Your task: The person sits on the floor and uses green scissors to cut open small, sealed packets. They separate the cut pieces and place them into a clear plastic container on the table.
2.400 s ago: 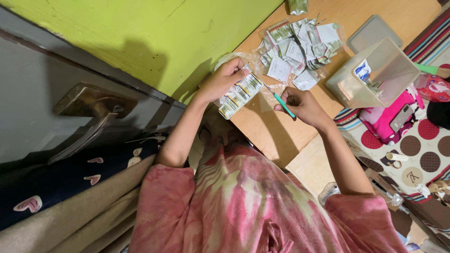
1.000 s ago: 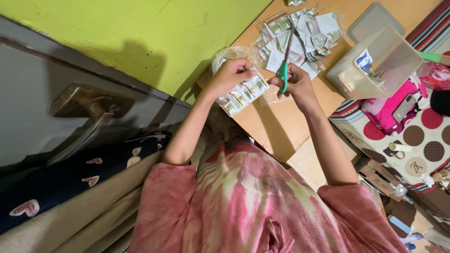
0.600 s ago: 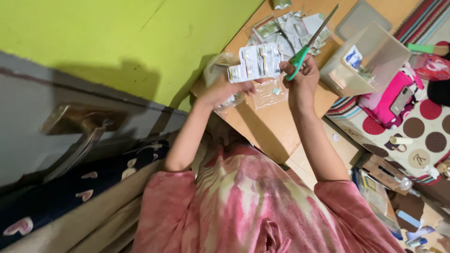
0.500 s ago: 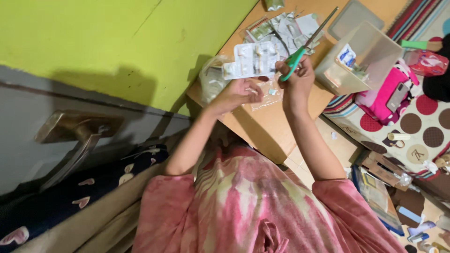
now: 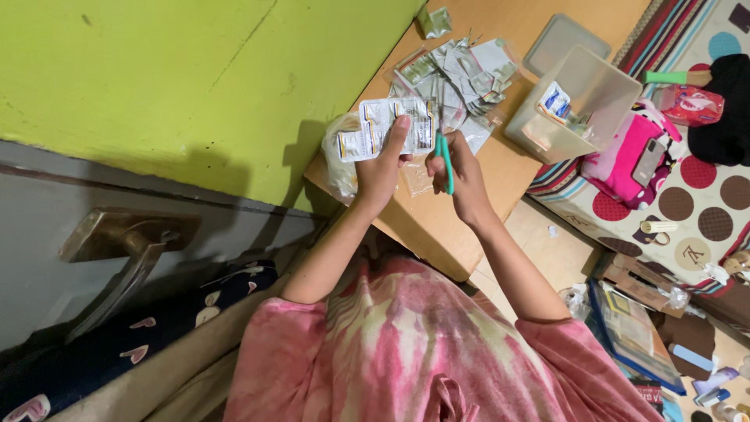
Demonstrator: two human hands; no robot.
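Holding a blister strip (image 5: 385, 130) up over the worktop (image 5: 469, 227), the left hand (image 5: 380, 168) is pinching it from below, fingers spread across its face. The right hand (image 5: 461, 176) is gripping green-handled scissors (image 5: 444, 156), fingers through the loops, blades pointing up just beside the strip's right edge (can't tell if the blades are touching the foil yet).

Handling read: the strip is looking light, thin and semi-stiff. It is likely flexing under a cut, so a hold close to the cut line is probably working best, clear of the pill pockets, which could crush. The foil face is likely slippery.

Around it: a pile of cut foil pieces (image 5: 461, 66) is lying on clear plastic further along the worktop, a clear plastic box (image 5: 574, 105) is sitting tilted at the worktop edge with a flat lid (image 5: 555, 43) behind it, and a crumpled clear bag (image 5: 340, 156) is lying just beside the left hand. A green wall (image 5: 195, 70) is running along the left.
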